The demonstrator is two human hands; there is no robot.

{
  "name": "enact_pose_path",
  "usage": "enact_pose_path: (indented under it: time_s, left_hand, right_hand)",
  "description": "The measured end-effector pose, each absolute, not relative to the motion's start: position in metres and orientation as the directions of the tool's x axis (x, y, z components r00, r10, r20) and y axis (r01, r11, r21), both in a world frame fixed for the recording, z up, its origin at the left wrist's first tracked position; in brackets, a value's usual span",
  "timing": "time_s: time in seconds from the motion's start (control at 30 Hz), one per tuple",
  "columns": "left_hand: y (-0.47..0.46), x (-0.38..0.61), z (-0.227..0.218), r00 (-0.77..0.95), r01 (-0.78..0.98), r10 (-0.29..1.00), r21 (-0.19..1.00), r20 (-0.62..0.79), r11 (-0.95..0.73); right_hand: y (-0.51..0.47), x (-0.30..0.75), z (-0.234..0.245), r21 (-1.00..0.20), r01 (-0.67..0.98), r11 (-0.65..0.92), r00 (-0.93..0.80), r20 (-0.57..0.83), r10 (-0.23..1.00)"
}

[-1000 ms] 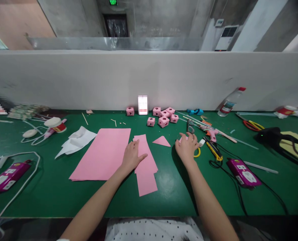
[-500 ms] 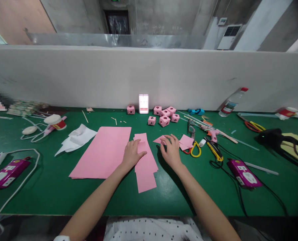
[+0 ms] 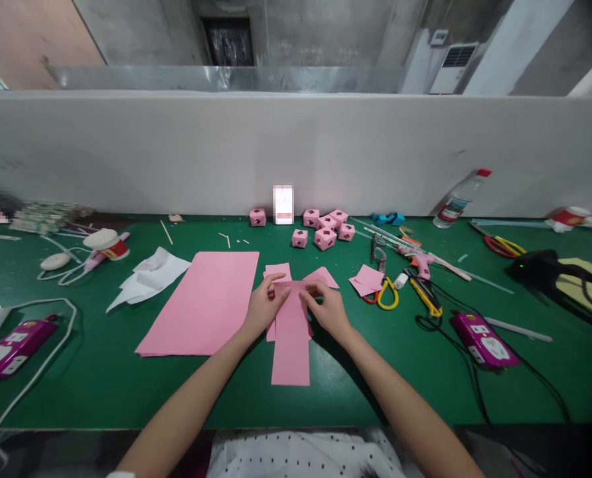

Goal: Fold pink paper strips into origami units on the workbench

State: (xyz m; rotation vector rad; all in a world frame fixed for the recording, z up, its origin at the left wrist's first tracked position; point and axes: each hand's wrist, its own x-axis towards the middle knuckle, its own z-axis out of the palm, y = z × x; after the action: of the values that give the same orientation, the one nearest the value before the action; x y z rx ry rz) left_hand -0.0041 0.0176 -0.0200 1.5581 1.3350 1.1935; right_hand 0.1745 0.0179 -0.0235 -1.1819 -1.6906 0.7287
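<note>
A long pink paper strip (image 3: 292,345) lies in front of me, its near end reaching down toward the table's front edge. My left hand (image 3: 262,309) pinches its far left corner between thumb and fingers. On the opposite corner, my right hand (image 3: 330,309) has a similar pinch. Beneath this strip, other pink paper strips (image 3: 277,269) show at the far end and sides. A pink paper piece (image 3: 324,275) with a pointed outline lies just beyond my right hand. Farther right are small pink paper squares (image 3: 368,279). A stack of large pink sheets (image 3: 204,302) lies left of my left hand.
Several pink paper cubes (image 3: 325,239) and an upright phone (image 3: 283,204) stand at the back. Yellow-handled scissors (image 3: 388,294), a utility knife (image 3: 426,297), a pink glue gun (image 3: 423,265) and a purple power strip (image 3: 485,342) lie right. Crumpled white paper (image 3: 149,275) and a cup (image 3: 107,243) are left.
My right hand has left the pointed paper piece and come nearer to my left hand, onto the strip's far right corner. The top strip now lies straighter, pinched by both hands.
</note>
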Motion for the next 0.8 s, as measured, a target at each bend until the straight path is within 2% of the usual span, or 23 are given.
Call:
enact_pose_path:
  time_s: [0.13,0.3,0.37,0.47,0.57,0.7,0.8]
  left_hand:
    - [0.021,-0.004,-0.025,0.034,0.012,0.999,1.0,0.002,-0.002]
    - [0.023,-0.002,-0.029,0.053,-0.021,0.993,0.994,-0.107,0.109]
    - [0.023,-0.001,-0.029,0.044,-0.016,0.993,0.993,-0.114,0.115]
    - [0.023,-0.001,-0.028,0.035,-0.04,0.992,0.991,-0.124,0.125]
    - [0.023,-0.002,-0.024,0.048,-0.076,0.991,0.989,-0.123,0.126]
    - [0.022,-0.003,-0.02,0.07,-0.081,0.995,0.993,-0.076,0.082]
    - [0.022,-0.003,-0.019,0.05,-0.087,0.996,0.993,-0.074,0.078]
  right_hand:
    - [0.021,0.178,-0.023,-0.864,0.402,0.304,0.031,0.344,0.938]
    - [0.022,0.182,-0.023,-0.867,0.413,0.28,0.106,0.351,0.93]
    - [0.02,0.183,-0.023,-0.834,0.436,0.337,0.037,0.391,0.92]
    - [0.017,0.183,-0.021,-0.77,0.407,0.492,-0.173,0.464,0.869]
    - [0.013,0.18,-0.018,-0.733,0.366,0.573,-0.328,0.475,0.817]
    - [0.011,0.177,-0.014,-0.773,0.338,0.537,-0.406,0.395,0.824]
    - [0.012,0.177,-0.012,-0.884,0.189,0.427,-0.407,0.325,0.854]
